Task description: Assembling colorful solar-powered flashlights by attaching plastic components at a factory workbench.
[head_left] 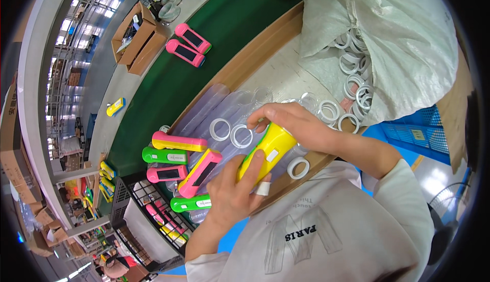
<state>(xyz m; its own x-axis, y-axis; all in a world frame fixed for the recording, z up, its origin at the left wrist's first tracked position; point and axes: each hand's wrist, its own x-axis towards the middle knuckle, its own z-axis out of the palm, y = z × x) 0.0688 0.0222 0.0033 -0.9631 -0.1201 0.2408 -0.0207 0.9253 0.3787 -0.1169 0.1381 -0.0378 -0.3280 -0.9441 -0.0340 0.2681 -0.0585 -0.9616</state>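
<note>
Both my hands are on a yellow flashlight [277,146] with a green edge, tilted above a tray of clear plastic tubes [201,109]. My left hand [229,192] wraps its lower end, the thumb lying along the yellow side; a white wrap covers one fingertip. Over the wider upper end curl the fingers of my right hand [298,123], partly hiding it. White rings [211,129] lie on the tubes near my right fingers, and another white ring [289,168] sits by the tray's near edge. Left of my left hand are several pink, green and yellow flashlights [178,141].
A white woven sack [403,42] spills white rings at the right, above a blue crate [416,134]. Along the far side runs a green belt [138,106] carrying pink flashlights [186,52]. A cardboard box [145,44] stands beyond it. A black wire basket [161,215] holds flashlights at lower left.
</note>
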